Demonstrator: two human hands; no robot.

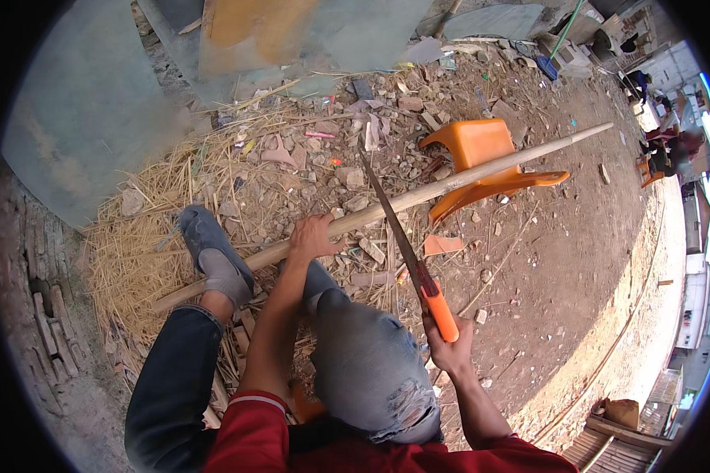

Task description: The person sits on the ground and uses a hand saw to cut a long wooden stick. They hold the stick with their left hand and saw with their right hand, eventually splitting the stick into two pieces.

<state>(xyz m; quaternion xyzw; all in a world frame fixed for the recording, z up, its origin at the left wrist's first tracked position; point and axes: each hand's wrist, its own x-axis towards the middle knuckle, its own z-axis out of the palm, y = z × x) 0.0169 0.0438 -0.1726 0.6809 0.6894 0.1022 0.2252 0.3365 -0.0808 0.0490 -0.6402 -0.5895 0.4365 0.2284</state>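
The long wooden pole (422, 195) is pale brown, nearly straight and in one piece, lying slantwise. The saw (409, 252) has a dark, tapering blade, reddish beside its bright orange handle. It crosses above the pole near the pole's middle, tip past the far side, handle on the near side.

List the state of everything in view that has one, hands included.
Chair: tipped over
Pole: in one piece, crossing over chair
Saw: blade across pole, contact unclear
Left hand: gripping pole
Right hand: gripping saw
Straw: loose, scattered
Jeans: torn at right knee
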